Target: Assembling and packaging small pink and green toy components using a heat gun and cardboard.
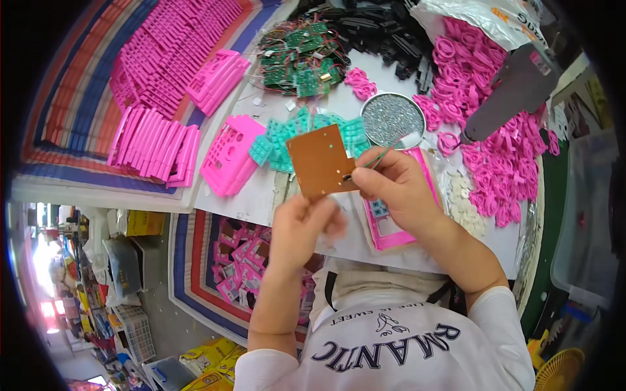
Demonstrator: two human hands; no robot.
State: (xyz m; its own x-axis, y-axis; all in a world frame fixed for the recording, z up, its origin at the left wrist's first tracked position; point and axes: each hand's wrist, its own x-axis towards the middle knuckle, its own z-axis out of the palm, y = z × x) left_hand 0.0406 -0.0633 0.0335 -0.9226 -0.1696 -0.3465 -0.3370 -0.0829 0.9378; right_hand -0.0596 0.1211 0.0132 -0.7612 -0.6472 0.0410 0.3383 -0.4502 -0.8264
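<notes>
A square brown circuit board (318,158) is held up over the table by my right hand (399,189), which pinches its right edge. Thin green and dark wires with a white connector (411,140) run past those fingers. Just under the board's lower left corner is my left hand (306,225), its fingers curled and smeared by motion; whether it touches the board is unclear. Below my right hand, partly covered, lies a pink plastic casing (398,238) with teal keys showing in it. Teal rubber keypads (280,133) lie behind the board.
Left stand stacked pink casings (156,143) and a single pink casing (225,156). Farther back are wired green circuit boards (306,45), black parts (385,32) and a round dish of small silver pieces (391,119). Pink loops (495,163) heap at right beneath a grey tool (515,91).
</notes>
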